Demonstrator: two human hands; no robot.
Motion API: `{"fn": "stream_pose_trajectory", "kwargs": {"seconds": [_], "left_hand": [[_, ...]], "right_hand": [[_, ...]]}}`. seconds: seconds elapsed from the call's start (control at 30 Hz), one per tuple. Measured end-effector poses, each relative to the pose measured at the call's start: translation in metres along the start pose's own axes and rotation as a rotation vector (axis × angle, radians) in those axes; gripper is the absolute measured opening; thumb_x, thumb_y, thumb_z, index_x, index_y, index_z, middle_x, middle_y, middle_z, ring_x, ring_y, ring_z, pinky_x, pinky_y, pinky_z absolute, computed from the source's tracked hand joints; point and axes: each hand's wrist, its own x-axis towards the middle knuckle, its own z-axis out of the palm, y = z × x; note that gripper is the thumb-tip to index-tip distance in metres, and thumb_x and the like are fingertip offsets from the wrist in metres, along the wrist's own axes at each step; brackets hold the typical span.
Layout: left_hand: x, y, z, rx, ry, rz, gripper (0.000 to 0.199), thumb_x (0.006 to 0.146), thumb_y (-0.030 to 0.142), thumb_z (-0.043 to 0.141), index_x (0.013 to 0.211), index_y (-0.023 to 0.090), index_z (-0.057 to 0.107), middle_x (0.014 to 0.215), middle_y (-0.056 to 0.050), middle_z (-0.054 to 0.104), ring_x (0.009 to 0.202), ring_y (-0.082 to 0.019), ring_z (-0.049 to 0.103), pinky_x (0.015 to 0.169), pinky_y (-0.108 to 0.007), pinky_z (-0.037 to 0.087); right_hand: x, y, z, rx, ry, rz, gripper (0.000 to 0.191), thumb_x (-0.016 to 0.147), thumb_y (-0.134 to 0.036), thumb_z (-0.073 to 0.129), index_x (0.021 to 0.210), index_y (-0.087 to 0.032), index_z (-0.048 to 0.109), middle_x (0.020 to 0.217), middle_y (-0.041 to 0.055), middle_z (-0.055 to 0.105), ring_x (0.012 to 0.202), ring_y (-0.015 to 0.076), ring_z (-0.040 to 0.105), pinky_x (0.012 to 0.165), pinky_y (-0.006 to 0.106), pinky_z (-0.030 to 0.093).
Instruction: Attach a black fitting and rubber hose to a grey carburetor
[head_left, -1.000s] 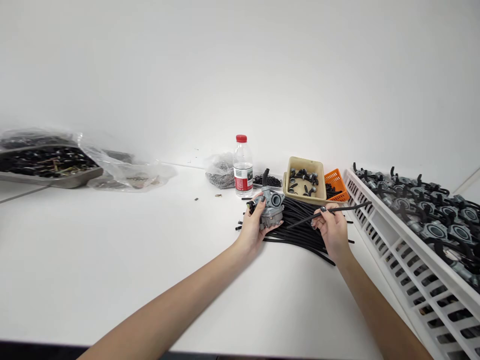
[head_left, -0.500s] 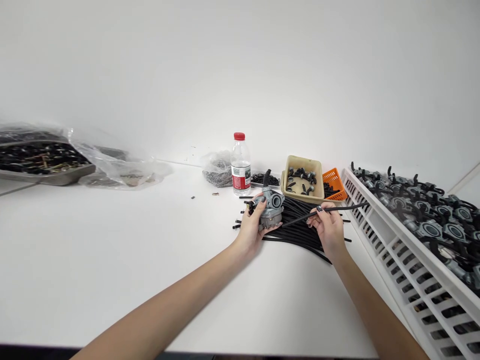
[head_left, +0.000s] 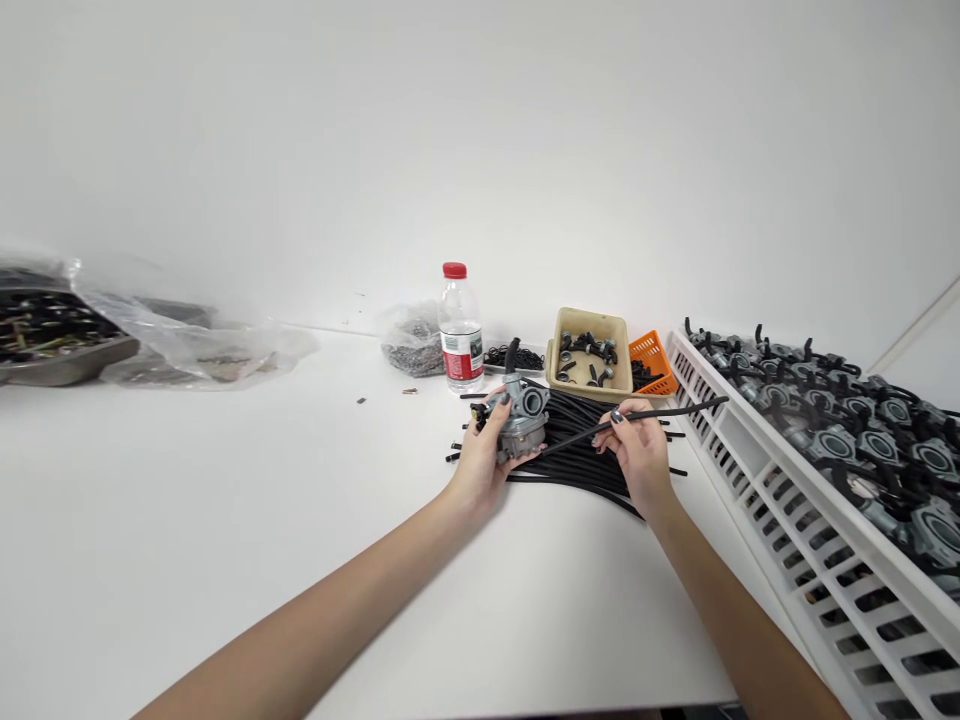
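Observation:
My left hand (head_left: 480,455) is closed around a silver metal carburetor (head_left: 523,425) with a short black rubber elbow (head_left: 512,354) on its top. Between the thumb and fingers of my right hand (head_left: 636,450) is a long black rubber hose (head_left: 690,408). One end of that hose points at the lower right side of the carburetor; whether they touch I cannot tell. Its other end sticks out toward the white crate. Beneath both hands lies a pile of black hoses (head_left: 577,485) on the white table (head_left: 337,560).
A white slatted crate (head_left: 761,470) full of carburetors fills the right side. Behind the hoses stand a beige bin (head_left: 626,385) of small elbow parts, an orange basket (head_left: 651,350) and a water bottle (head_left: 461,345). Plastic bags (head_left: 225,365) and a metal tray (head_left: 82,365) are at left.
The whole view has shifted, so things appear a little further left. Both hands keep hold of the carburetor and the hose, in nearly the same position to each other.

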Motion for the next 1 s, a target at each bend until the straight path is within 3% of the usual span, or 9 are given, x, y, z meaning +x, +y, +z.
{"fn": "stream_pose_trajectory", "kwargs": {"seconds": [0.2, 0.4, 0.5, 0.73, 1.0], "left_hand": [[-0.005, 0.006, 0.008, 0.052, 0.08, -0.029, 0.011, 0.101, 0.019, 0.055, 0.105, 0.017, 0.064, 0.077, -0.002, 0.076, 0.055, -0.015, 0.073, 0.048, -0.022, 0.061], [-0.01, 0.012, 0.012, 0.089, 0.081, -0.015, 0.015, 0.103, 0.012, 0.049, 0.102, 0.018, 0.063, 0.071, 0.004, 0.078, 0.055, -0.014, 0.075, 0.048, -0.021, 0.063], [-0.009, 0.013, 0.014, 0.124, 0.108, -0.012, 0.018, 0.103, 0.011, 0.048, 0.1, 0.019, 0.063, 0.066, 0.006, 0.078, 0.048, -0.015, 0.073, 0.044, -0.021, 0.062], [-0.006, 0.011, 0.016, 0.135, 0.158, 0.01, 0.025, 0.103, 0.013, 0.049, 0.089, 0.023, 0.067, 0.068, 0.011, 0.079, 0.046, -0.012, 0.072, 0.043, -0.019, 0.062], [-0.007, 0.01, 0.018, 0.184, 0.153, 0.068, 0.036, 0.1, 0.009, 0.047, 0.079, 0.024, 0.072, 0.067, 0.009, 0.079, 0.05, -0.01, 0.07, 0.051, -0.015, 0.063]], "right_hand": [[-0.002, 0.003, 0.006, 0.003, -0.035, -0.094, 0.033, 0.08, -0.044, 0.081, 0.087, -0.024, 0.055, 0.066, -0.0063, 0.067, 0.051, 0.0086, 0.065, 0.049, 0.019, 0.051], [-0.009, -0.005, 0.01, -0.114, -0.11, -0.116, 0.026, 0.085, -0.041, 0.073, 0.09, -0.025, 0.054, 0.078, -0.004, 0.062, 0.056, 0.0094, 0.062, 0.057, 0.024, 0.054], [-0.012, -0.005, 0.011, -0.211, -0.138, -0.197, 0.017, 0.087, -0.035, 0.067, 0.092, -0.025, 0.055, 0.082, -0.0024, 0.059, 0.06, 0.0106, 0.061, 0.06, 0.027, 0.055], [-0.014, -0.011, 0.014, -0.382, -0.192, -0.386, 0.01, 0.084, -0.026, 0.062, 0.091, -0.027, 0.055, 0.08, -0.0006, 0.059, 0.066, 0.0146, 0.061, 0.063, 0.03, 0.057], [-0.014, -0.016, 0.016, -0.409, -0.187, -0.394, 0.011, 0.082, -0.025, 0.062, 0.089, -0.027, 0.054, 0.075, -0.0015, 0.059, 0.063, 0.0152, 0.061, 0.064, 0.03, 0.058]]}}
